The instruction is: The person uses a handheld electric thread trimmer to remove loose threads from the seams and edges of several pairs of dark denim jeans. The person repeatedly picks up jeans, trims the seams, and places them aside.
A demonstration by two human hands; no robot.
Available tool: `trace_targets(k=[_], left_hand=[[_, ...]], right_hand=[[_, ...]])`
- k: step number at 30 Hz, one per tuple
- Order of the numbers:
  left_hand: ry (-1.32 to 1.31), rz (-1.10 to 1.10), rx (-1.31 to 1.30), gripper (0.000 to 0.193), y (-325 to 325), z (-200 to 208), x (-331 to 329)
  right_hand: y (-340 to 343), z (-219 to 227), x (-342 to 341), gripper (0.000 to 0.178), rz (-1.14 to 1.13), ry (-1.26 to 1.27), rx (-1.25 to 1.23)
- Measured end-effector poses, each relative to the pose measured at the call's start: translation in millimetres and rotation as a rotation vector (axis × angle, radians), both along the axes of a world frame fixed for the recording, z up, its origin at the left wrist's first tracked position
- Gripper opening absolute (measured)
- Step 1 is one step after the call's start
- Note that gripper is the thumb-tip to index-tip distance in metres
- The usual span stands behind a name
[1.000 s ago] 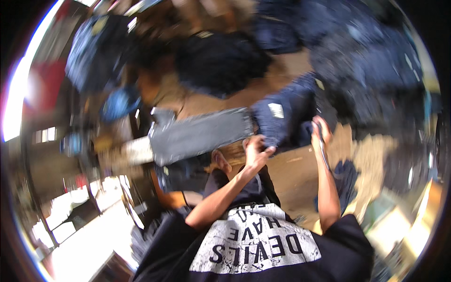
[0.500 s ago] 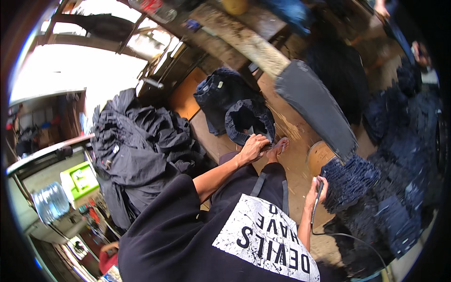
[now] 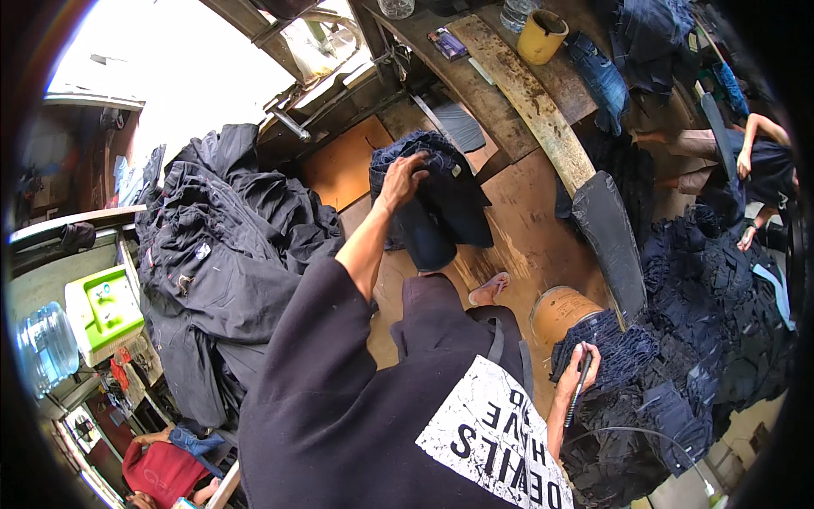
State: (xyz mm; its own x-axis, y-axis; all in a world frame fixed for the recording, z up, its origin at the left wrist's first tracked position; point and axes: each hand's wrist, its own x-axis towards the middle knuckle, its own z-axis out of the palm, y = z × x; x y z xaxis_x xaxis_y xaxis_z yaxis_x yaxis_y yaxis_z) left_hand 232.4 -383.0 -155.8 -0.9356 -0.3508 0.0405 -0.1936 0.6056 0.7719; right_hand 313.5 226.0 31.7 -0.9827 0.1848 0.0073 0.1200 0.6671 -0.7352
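Note:
My left hand is at the waistband end of a pair of dark jeans, fingers curled on the cloth. The jeans lie over other folded dark garments, so their individual edges are hard to separate. My right hand holds a slim black pen-shaped tool with a thin cord or hose trailing from its lower end. Just beyond that hand, a bundle of dark blue ridged cloth rests beside a round orange-brown drum.
A long board with a black padded end slopes from the wooden table. Heaped black garments stand at left, dark cloth stacks at right. A co-worker is at far right; another person in red is at lower left.
My left hand has moved forward and left, and the jeans' waistband end is now farther from me. My right hand still holds the tool. The view has shifted, showing more of the table.

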Motion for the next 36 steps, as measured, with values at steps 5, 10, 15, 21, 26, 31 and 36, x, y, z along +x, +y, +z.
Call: trace_targets(k=[5, 10, 15, 21, 26, 31, 36], left_hand=[[-0.251, 0.171, -0.323, 0.110, 13, -55, 17], [-0.536, -0.326, 0.239, 0.066, 137, -18, 57], [-0.375, -0.693, 0.861, 0.053, 262, 191, -3], [0.274, -1.192, 0.814, 0.079, 401, 407, -104], [0.257, -1.340, 0.792, 0.078, 528, 435, -125], [0.169, -1.377, 0.815, 0.077, 576, 424, -107], [0.135, -1.374, 0.877, 0.076, 589, 422, -77]], right_hand=[[-4, -16, 26, 0.021, -0.021, -0.002, -0.054], [31, -50, 74, 0.021, -0.140, 0.030, -0.030], [100, -83, 107, 0.022, -0.494, 0.181, -0.414], [250, -80, 30, 0.026, -0.655, 0.431, -0.100], [387, -80, -38, 0.022, -0.831, 0.506, 0.026], [469, -141, -82, 0.037, -0.946, 0.339, 0.075], [504, -187, -116, 0.041, -0.995, 0.347, -0.044]])
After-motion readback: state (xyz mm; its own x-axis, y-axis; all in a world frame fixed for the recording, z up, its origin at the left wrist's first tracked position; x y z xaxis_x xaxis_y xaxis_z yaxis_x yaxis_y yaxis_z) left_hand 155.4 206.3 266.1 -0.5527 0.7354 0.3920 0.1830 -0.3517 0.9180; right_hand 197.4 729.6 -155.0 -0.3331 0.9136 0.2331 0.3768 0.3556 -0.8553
